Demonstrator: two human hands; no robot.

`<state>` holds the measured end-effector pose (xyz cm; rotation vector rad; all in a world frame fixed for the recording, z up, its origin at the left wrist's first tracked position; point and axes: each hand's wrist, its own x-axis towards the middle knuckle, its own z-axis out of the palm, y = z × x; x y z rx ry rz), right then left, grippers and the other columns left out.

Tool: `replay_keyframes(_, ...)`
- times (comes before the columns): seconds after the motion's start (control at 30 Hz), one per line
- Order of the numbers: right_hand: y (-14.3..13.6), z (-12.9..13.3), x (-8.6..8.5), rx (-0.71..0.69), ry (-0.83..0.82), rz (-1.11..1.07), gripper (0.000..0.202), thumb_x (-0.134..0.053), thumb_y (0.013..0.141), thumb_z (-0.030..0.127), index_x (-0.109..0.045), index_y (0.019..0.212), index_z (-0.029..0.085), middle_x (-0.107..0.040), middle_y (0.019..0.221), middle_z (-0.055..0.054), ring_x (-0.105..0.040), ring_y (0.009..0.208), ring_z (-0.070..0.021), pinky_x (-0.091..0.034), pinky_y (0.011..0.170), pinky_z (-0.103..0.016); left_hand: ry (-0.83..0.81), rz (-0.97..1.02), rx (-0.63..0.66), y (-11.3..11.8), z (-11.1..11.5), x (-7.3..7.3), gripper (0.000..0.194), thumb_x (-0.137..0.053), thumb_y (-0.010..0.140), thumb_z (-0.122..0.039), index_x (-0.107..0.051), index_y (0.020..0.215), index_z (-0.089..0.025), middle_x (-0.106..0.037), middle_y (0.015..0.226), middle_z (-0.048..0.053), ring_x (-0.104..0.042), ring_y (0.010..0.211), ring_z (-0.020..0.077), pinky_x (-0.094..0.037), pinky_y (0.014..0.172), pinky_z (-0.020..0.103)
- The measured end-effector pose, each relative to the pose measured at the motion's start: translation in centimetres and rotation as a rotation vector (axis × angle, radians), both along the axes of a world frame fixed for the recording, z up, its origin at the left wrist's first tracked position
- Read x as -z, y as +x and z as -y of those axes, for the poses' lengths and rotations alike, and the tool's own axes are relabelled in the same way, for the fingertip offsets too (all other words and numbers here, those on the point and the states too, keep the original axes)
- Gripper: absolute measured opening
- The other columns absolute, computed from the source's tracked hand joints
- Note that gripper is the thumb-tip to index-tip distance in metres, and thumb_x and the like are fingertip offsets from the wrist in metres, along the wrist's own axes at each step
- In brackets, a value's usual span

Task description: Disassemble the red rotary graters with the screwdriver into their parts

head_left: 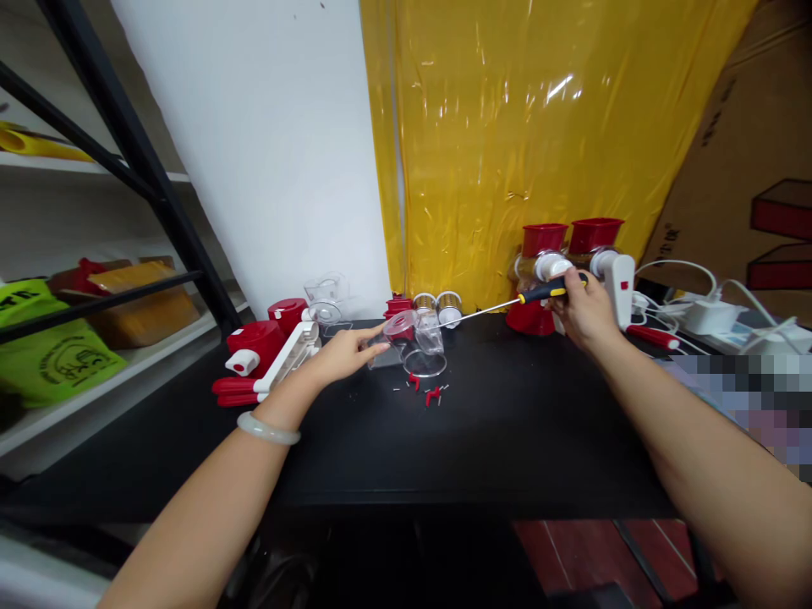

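My left hand (350,353) holds a clear plastic housing (428,338) on the black table, its fingers closed on the housing's left side. My right hand (584,306) grips a screwdriver (542,293) with a black and yellow handle. The long shaft points left, and its tip is at the right side of the clear housing; whether it touches a screw is too small to tell. Small red parts (433,395) and several tiny screws lie just in front of the housing. Behind it stand two metal drums (449,306) with white ends.
Red and white parts (257,345) and red-handled white arms (285,365) lie at the left. Red-topped devices (542,240) stand at the right, by white cables and a power strip (704,316). A shelf (120,368) is at far left.
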<state>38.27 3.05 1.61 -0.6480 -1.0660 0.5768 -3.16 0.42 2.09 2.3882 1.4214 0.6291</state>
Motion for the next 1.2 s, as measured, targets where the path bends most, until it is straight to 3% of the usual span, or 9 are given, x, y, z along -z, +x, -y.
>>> replay_keyframes(0.13,-0.3,0.3,-0.3,-0.032,-0.064,-0.109,0.025,-0.079,0.065,0.038,-0.062,0.076,0.024,-0.056,0.066,0.003,-0.052,0.054,-0.0109,-0.045,0.045,-0.024,0.005,-0.006,0.002,0.0,0.0,0.0,0.066,-0.051,0.089,-0.056,-0.045,0.145,-0.021,-0.068,0.067,0.001,-0.06,0.064,0.0185,-0.044,0.068,0.029)
replay_keyframes(0.27,-0.2,0.6,-0.6,-0.145,-0.066,-0.154,0.016,-0.072,0.065,0.029,-0.059,0.075,0.024,-0.058,0.073,0.001,-0.058,0.065,-0.0147,-0.048,0.048,-0.026,0.003,0.0,0.007,0.0,-0.1,0.0,0.066,-0.052,0.089,-0.056,-0.045,0.145,-0.022,-0.069,0.067,0.001,-0.061,0.065,0.0189,-0.044,0.069,0.029)
replay_keyframes(0.47,-0.3,0.6,-0.6,-0.045,-0.042,-0.087,0.036,-0.068,0.073,0.057,-0.055,0.074,0.023,-0.049,0.057,0.004,-0.043,0.044,-0.01,-0.034,0.036,-0.023,0.012,-0.004,0.003,-0.1,-0.1,0.0,0.067,-0.052,0.088,-0.057,-0.046,0.145,-0.022,-0.07,0.069,0.001,-0.06,0.064,0.0188,-0.044,0.069,0.029)
replay_keyframes(0.53,-0.4,0.6,-0.6,-0.008,-0.073,-0.063,0.037,-0.073,0.07,0.055,-0.055,0.074,0.023,-0.042,0.05,0.007,-0.037,0.04,-0.0079,-0.031,0.035,-0.022,0.013,-0.004,0.003,-0.1,-0.1,-0.1,0.066,-0.052,0.088,-0.057,-0.046,0.144,-0.022,-0.07,0.068,0.001,-0.06,0.064,0.0187,-0.044,0.068,0.029)
replay_keyframes(0.73,-0.4,1.2,-0.8,-0.184,-0.1,-0.167,0.026,-0.075,0.061,0.032,-0.055,0.076,0.024,-0.057,0.071,0.003,-0.059,0.063,-0.0136,-0.05,0.048,-0.026,0.005,-0.011,-0.006,0.1,0.1,-0.2,0.066,-0.051,0.089,-0.056,-0.046,0.144,-0.022,-0.069,0.066,0.0,-0.06,0.063,0.0187,-0.043,0.067,0.028)
replay_keyframes(0.83,-0.3,1.1,-0.7,-0.228,-0.083,-0.155,0.027,-0.072,0.066,0.041,-0.054,0.075,0.024,-0.057,0.071,0.002,-0.059,0.061,-0.0141,-0.049,0.044,-0.027,0.018,-0.012,-0.002,0.1,0.1,-0.2,0.066,-0.051,0.088,-0.057,-0.046,0.144,-0.022,-0.069,0.067,0.001,-0.06,0.064,0.0188,-0.043,0.067,0.028)
replay_keyframes(0.97,-0.3,0.6,-0.6,-0.066,-0.088,-0.098,0.042,-0.07,0.068,0.062,-0.053,0.071,0.024,-0.046,0.05,0.006,-0.042,0.038,-0.0093,-0.035,0.033,-0.024,0.009,-0.01,0.001,0.0,0.0,-0.1,0.067,-0.051,0.089,-0.056,-0.045,0.145,-0.021,-0.07,0.068,0.001,-0.06,0.064,0.0187,-0.044,0.068,0.029)
replay_keyframes(1.07,-0.3,0.5,-0.6,-0.009,-0.118,-0.063,0.034,-0.078,0.065,0.046,-0.053,0.072,0.024,-0.042,0.045,0.009,-0.035,0.035,-0.0071,-0.031,0.032,-0.022,0.006,-0.012,0.002,0.0,0.0,-0.2,0.066,-0.052,0.089,-0.055,-0.045,0.145,-0.021,-0.069,0.067,0.001,-0.06,0.064,0.0185,-0.044,0.069,0.029)
replay_keyframes(1.2,-0.4,0.9,-0.7,-0.135,-0.126,-0.183,0.028,-0.076,0.058,0.028,-0.053,0.071,0.023,-0.056,0.062,0.006,-0.052,0.05,-0.0097,-0.041,0.039,-0.022,0.003,-0.02,-0.005,0.1,0.2,-0.3,0.066,-0.051,0.089,-0.054,-0.045,0.145,-0.021,-0.068,0.066,0.001,-0.059,0.063,0.0181,-0.044,0.068,0.029)
